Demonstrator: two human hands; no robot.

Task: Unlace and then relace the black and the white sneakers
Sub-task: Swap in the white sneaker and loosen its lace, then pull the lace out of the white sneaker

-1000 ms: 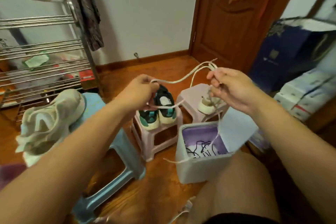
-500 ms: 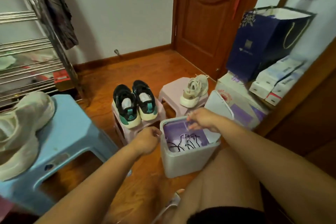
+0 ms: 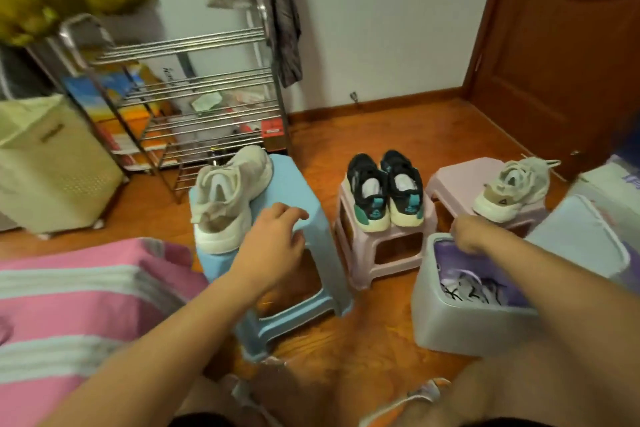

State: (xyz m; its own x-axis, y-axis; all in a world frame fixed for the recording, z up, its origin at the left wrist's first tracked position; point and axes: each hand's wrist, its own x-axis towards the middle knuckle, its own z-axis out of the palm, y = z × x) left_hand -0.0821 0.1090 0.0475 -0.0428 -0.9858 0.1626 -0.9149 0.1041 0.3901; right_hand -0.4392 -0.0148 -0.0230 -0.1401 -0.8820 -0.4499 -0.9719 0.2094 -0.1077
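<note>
Laces (image 3: 471, 289) off, heaped in bin (image 3: 446, 319); relacing all ahead; left hand (image 3: 273, 246) loose above stool (image 3: 298, 184); right hand (image 3: 472, 236) over bin, grip untellable.

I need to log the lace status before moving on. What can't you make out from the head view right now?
- Right hand: its fingers dip behind the grey bin's rim, so any grip is hidden.
- Laces in the bin: tangled and partly covered by the right forearm; count unclear.
- White sneaker on the blue stool: motion blur hides the eyelets.
- Black sneakers: seen heel-on, so the lacing is hidden.
</note>
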